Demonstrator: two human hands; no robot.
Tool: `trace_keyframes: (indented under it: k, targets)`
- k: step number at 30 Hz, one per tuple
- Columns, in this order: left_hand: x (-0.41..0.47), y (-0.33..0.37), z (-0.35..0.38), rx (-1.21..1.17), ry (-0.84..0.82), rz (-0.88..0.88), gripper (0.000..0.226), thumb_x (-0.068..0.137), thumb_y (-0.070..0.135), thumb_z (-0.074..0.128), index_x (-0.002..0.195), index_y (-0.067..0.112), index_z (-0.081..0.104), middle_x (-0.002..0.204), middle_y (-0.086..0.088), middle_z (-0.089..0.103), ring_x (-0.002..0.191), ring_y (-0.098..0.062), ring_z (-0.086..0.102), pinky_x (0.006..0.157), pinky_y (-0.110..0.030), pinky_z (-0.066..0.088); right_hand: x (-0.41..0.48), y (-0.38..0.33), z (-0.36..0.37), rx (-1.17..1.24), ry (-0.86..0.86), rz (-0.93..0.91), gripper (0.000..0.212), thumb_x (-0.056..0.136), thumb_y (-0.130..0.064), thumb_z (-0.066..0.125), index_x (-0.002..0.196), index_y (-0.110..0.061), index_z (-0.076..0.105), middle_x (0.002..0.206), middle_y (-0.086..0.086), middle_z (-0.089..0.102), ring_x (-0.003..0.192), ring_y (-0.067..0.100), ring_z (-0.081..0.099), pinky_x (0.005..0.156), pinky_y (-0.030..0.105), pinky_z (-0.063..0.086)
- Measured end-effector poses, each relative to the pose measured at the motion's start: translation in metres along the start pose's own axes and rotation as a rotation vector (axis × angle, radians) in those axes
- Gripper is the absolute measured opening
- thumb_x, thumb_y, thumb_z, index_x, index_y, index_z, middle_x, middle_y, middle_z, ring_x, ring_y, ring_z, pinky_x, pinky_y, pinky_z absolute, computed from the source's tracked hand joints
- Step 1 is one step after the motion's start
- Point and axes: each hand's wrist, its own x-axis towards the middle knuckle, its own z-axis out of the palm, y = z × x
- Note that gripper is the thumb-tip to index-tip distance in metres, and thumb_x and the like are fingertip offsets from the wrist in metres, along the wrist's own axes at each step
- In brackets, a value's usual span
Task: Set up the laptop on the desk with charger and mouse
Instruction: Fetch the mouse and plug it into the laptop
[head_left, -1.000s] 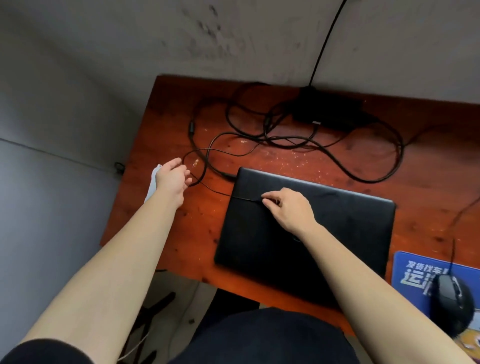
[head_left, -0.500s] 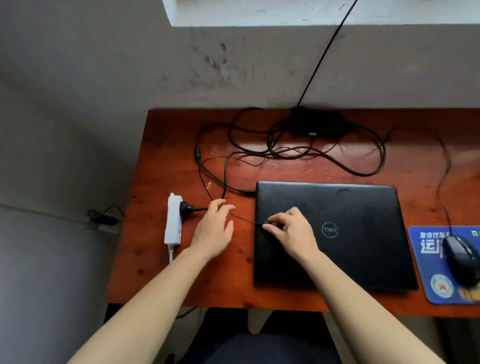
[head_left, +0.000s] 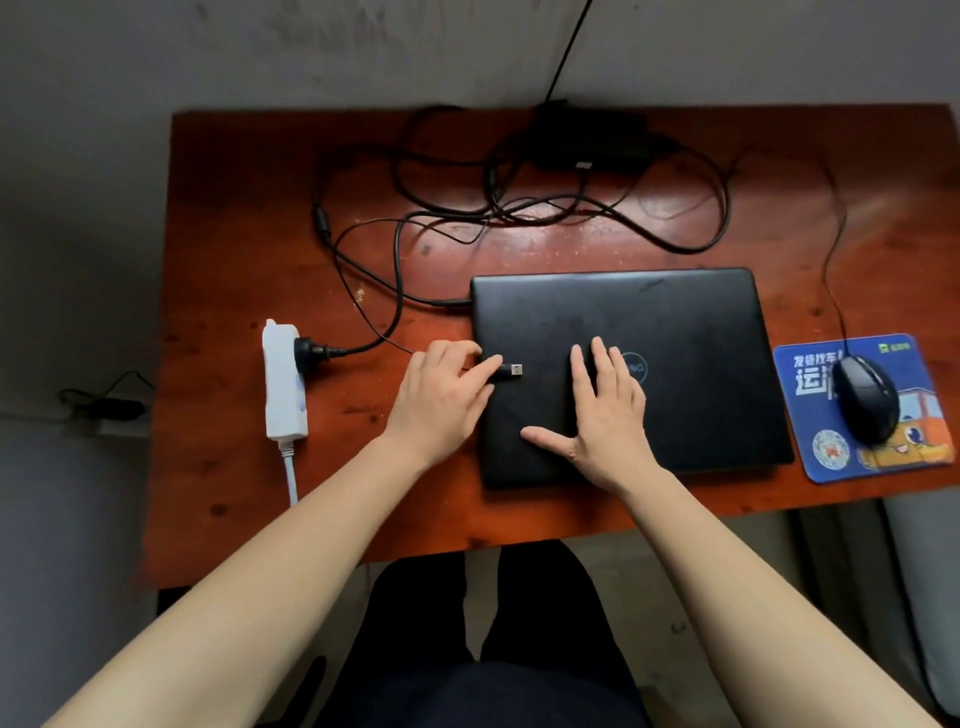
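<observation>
A closed black laptop (head_left: 675, 332) lies flat on the red-brown wooden desk (head_left: 234, 234). My left hand (head_left: 441, 395) grips the mouse's USB plug (head_left: 509, 371) at the laptop's left edge, metal tip pointing right over the lid. My right hand (head_left: 602, 410) rests flat on the lid, fingers spread. The black mouse (head_left: 865, 402) sits on a blue mouse pad (head_left: 810, 384) to the right, its thin cable running up and around the back. The charger brick (head_left: 587, 137) lies at the desk's far edge amid tangled black cables (head_left: 467, 208); one cable enters the laptop's left side.
A white power strip (head_left: 280, 384) lies on the desk's left part with a black plug (head_left: 311, 351) in it and a white cord hanging off the front edge. A grey wall stands behind the desk. My dark-trousered legs are below the front edge.
My left hand has moved right from the power strip's plug to the USB plug. My right hand let go of the thin cable and flattened on the lid.
</observation>
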Motion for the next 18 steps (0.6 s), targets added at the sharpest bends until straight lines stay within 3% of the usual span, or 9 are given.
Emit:
trace_keyframes:
  k: [5, 9, 13, 18]
  targets:
    - [0.015, 0.002, 0.011, -0.051, 0.04, -0.008, 0.024, 0.088, 0.026, 0.073, 0.109, 0.015, 0.075, 0.092, -0.01, 0.062, 0.081, -0.033, 0.058, 0.066, -0.043, 0.045, -0.003, 0.003, 0.003, 0.005, 0.026, -0.015, 0.121, 0.071, -0.095, 0.018, 0.16, -0.013, 0.014, 0.168, 0.015, 0.004, 0.155, 0.034, 0.004, 0.121, 0.051, 0.017]
    - [-0.001, -0.007, 0.014, -0.056, 0.126, -0.106, 0.02, 0.091, 0.021, 0.069, 0.109, 0.011, 0.072, 0.092, -0.009, 0.061, 0.079, -0.031, 0.057, 0.065, -0.042, 0.044, -0.004, 0.003, 0.003, 0.008, 0.044, -0.018, 0.111, 0.078, -0.09, 0.03, 0.159, -0.014, 0.02, 0.167, 0.015, 0.008, 0.154, 0.033, 0.005, 0.121, 0.052, 0.013]
    - [-0.027, -0.035, 0.018, -0.01, 0.187, -0.271, 0.022, 0.094, 0.021, 0.065, 0.112, 0.011, 0.071, 0.097, -0.009, 0.062, 0.085, -0.031, 0.056, 0.07, -0.042, 0.039, 0.004, -0.009, 0.008, 0.089, 0.177, 0.02, 0.078, 0.095, -0.06, 0.044, 0.154, -0.011, 0.033, 0.164, 0.018, 0.021, 0.152, 0.035, 0.013, 0.121, 0.054, 0.014]
    - [-0.036, -0.048, 0.028, -0.001, 0.243, -0.355, 0.024, 0.095, 0.021, 0.064, 0.114, 0.01, 0.071, 0.1, -0.01, 0.062, 0.09, -0.03, 0.055, 0.074, -0.041, 0.038, 0.028, -0.049, 0.02, 0.108, 0.311, 0.004, 0.056, 0.101, -0.032, 0.041, 0.152, -0.009, 0.038, 0.164, 0.018, 0.023, 0.152, 0.035, 0.018, 0.121, 0.053, 0.016]
